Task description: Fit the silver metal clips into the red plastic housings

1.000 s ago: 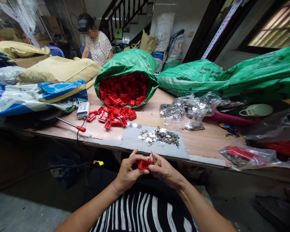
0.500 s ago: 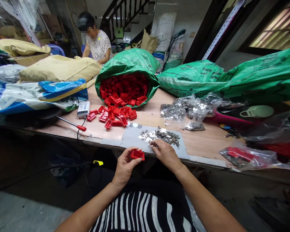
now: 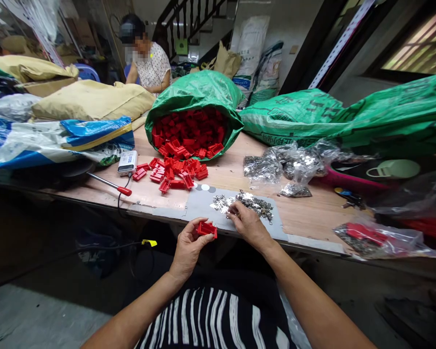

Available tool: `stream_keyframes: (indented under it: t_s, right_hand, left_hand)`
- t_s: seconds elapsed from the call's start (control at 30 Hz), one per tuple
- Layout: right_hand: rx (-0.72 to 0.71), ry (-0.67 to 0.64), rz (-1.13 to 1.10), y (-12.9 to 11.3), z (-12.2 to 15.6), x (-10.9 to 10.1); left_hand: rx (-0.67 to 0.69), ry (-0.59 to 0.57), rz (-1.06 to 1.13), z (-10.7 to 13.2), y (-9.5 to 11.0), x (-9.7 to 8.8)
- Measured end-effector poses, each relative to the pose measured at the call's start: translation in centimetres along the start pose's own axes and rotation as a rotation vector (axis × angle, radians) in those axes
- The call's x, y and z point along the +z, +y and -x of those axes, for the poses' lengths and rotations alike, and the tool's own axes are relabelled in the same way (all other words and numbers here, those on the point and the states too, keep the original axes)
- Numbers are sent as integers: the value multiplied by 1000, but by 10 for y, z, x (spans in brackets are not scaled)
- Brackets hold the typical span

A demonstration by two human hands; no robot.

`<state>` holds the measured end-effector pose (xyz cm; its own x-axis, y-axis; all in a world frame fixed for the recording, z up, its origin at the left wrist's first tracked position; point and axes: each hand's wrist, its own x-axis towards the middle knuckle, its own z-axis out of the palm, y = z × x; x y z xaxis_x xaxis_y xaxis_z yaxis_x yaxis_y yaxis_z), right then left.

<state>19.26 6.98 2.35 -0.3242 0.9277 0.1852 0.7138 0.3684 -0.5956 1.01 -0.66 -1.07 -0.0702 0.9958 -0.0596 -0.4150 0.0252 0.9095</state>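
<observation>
Left hand [image 3: 189, 245] pinched shut; right hand [image 3: 249, 224] reaching forward, fingers curled.

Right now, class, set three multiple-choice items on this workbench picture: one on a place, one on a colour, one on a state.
1. Where does the right hand reach?
A. the pile of small metal pieces
B. the screwdriver
C. the white device

2. What colour is the plastic part in the left hand?
A. blue
B. red
C. yellow

3. How is the green sack of red parts?
A. tied shut
B. folded flat
C. open, parts spilling onto the table

Key: 1 A, its fingers touch the pile; 2 B, it matches the sack's parts; 3 C, its mouth gapes.
</observation>
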Motion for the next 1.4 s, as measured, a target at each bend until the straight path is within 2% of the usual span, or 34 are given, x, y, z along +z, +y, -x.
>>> stream_keyframes:
  t_s: [0.1,0.27,0.33,0.43,0.6,0.77,0.87,0.97,1.17,1.4]
  right_hand:
    - [43,14,-204,-7,5,1]
    - [226,-64,-682,-24,15,16]
    - [254,-64,-763,-29,18,21]
    - [259,-37,-759,-31,23,26]
    - [237,-4,-624,-30,29,25]
    - [207,3,-517,-32,32,24]
    - [224,3,-480,-34,33,26]
    - [233,-17,-512,-35,33,27]
    - [271,-135,-774,-32,34,20]
    - [294,-190,-823,-29,38,16]
  left_hand:
    - [69,22,-86,-1,-1,1]
    - [194,39,-267,0,0,6]
    - [229,32,-314,1,0,7]
    - [278,34,-369,2,-1,6]
    - [388,19,-452,1,-3,2]
    - [551,-51,-581,0,0,2]
    - [600,-99,-607,1,2,2]
    - [527,-105,-568,2,3,3]
    - [186,-53,-303,2,12,7]
    - [96,-110,-160,3,15,10]
